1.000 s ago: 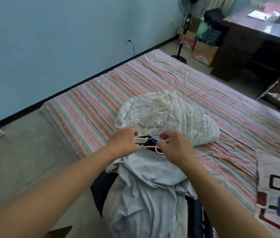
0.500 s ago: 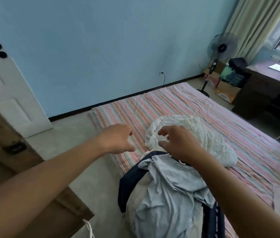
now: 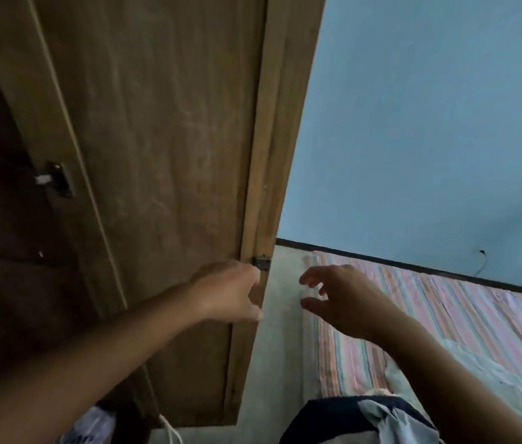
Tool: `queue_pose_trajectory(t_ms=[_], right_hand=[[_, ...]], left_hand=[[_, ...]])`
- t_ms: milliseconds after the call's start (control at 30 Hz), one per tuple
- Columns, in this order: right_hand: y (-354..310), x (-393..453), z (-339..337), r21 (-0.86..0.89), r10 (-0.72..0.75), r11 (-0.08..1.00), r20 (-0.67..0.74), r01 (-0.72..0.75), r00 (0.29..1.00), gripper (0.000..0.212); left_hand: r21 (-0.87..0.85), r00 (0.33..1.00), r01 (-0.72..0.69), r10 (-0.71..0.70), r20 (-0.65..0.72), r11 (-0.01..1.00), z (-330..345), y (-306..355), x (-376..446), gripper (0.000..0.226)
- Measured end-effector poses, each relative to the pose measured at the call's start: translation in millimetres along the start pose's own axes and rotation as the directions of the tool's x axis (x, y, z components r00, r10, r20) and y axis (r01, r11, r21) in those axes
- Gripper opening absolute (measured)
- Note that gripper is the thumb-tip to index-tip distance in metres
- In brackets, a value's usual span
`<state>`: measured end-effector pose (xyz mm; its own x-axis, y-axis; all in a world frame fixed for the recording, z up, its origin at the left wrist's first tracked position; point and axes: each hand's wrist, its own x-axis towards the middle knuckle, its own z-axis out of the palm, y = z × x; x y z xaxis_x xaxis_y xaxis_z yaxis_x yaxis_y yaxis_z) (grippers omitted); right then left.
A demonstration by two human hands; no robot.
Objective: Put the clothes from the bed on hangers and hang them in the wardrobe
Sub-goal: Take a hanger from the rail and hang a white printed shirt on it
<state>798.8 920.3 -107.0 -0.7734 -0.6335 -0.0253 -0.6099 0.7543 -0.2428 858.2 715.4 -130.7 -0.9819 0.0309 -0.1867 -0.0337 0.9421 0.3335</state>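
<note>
Centrally, the left hand reaches toward the wardrobe door edge, fingers relaxed and holding nothing. Likewise the right hand hovers empty with spread fingers, while the clothes hang below, beside the striped bed

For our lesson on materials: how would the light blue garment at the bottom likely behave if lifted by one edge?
The garment lies crumpled in folds, so it would probably hang limp. It looks thin, so likely light. Draped over dark clothes, it may drag them.
</note>
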Motion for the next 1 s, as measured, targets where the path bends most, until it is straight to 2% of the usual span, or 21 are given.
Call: queue_pose_trajectory(t_ms=[133, 267, 433, 567, 700, 800, 900, 1000], right_hand=[[-32, 30, -4, -0.009, -0.210, 0.977, 0.049, 0.211, 0.976, 0.033], [-65, 52, -1, -0.052, -0.357, 0.930, 0.090, 0.363, 0.930, 0.035], [-108, 71, 8, -0.072, -0.496, 0.858, 0.136, 0.508, 0.857, 0.042], [-150, 84, 14, -0.073, -0.586, 0.794, 0.174, 0.604, 0.791, 0.043], [-193, 92, 16, -0.048, -0.670, 0.724, 0.185, 0.688, 0.719, 0.042], [-230, 100, 18, -0.053, -0.714, 0.679, 0.182, 0.732, 0.676, 0.038], [-270, 107, 21, -0.012, -0.727, 0.675, 0.154, 0.737, 0.669, 0.032], [-312, 114, 27, -0.001, -0.723, 0.682, 0.152, 0.732, 0.674, 0.033]], left_hand=[[-0.059, 0.977, 0.196, -0.200, -0.071, 0.979, -15, -32, -37, 0.058], [-0.126, 0.915, 0.365, -0.380, -0.135, 0.923, -25, -52, -77, 0.062], [-0.320, 0.823, 0.477, -0.544, -0.163, 0.818, -24, -72, -129, 0.055], [-0.355, 0.759, 0.535, -0.621, -0.198, 0.767, -26, -94, -168, 0.055], [-0.293, 0.671, 0.623, -0.688, -0.276, 0.725, -38, -116, -203, 0.052], [-0.200, 0.633, 0.681, -0.704, -0.322, 0.704, -52, -133, -231, 0.054], [-0.166, 0.601, 0.711, -0.713, -0.362, 0.684, -69, -150, -257, 0.048], [-0.185, 0.556, 0.713, -0.706, -0.439, 0.676, -81, -165, -281, 0.025]])
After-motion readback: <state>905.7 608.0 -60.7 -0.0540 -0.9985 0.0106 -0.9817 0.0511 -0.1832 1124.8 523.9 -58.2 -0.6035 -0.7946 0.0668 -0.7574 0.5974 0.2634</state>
